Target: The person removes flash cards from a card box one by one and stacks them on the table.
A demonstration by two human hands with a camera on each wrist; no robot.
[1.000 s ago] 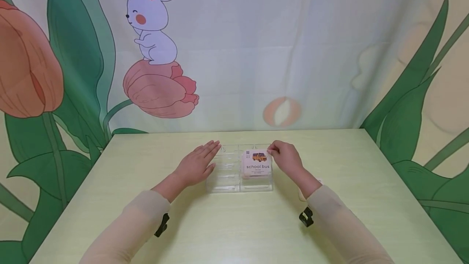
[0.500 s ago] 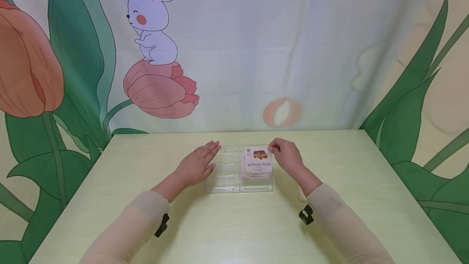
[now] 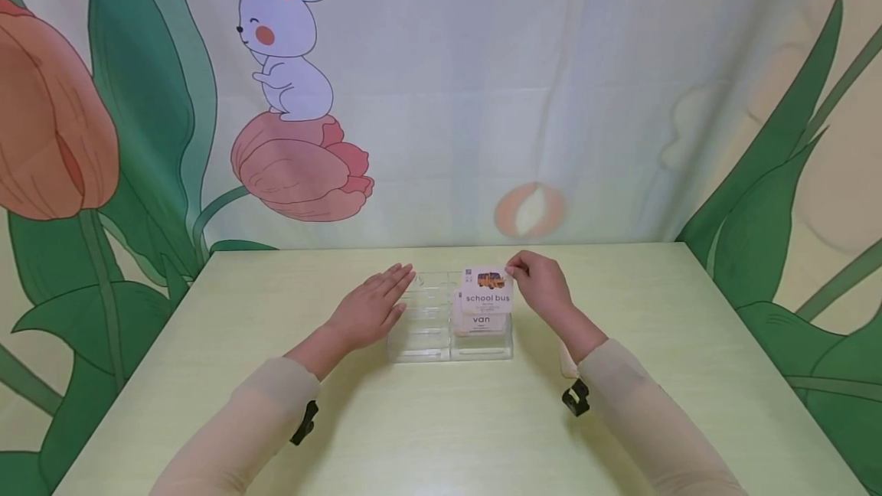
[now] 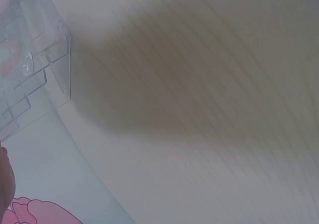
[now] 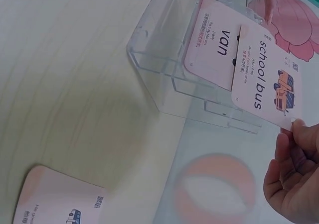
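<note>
On the pale table (image 3: pixel 413 435), before a backdrop (image 3: pixel 441 98) printed with tulips and a rabbit, stood a clear plastic holder (image 3: pixel 420 339) split into two columns; the left hand (image 3: pixel 368 308) lay along its left side with fingers straight and together. A loose card (image 5: pixel 60 199) lay on the table to the right, partly screened from the head view by the right sleeve (image 3: pixel 641 404). The school bus card (image 3: pixel 488 293) was at the far end of the holder's right column, overlapping the van card (image 3: pixel 481 322) and hiding its upper part; the right hand (image 3: pixel 540 287) had thumb and finger clamped on the school bus card's far right corner. That card's top edge pointed away from the person, towards the backdrop, and it looked close to square, so its long axis could not be told. Lettering on it read "school bus" below an orange bus (image 3: pixel 491 280), with a small code (image 3: pixel 468 272) in the far left corner and finer lines too small to make out; the card underneath read "van"
</note>
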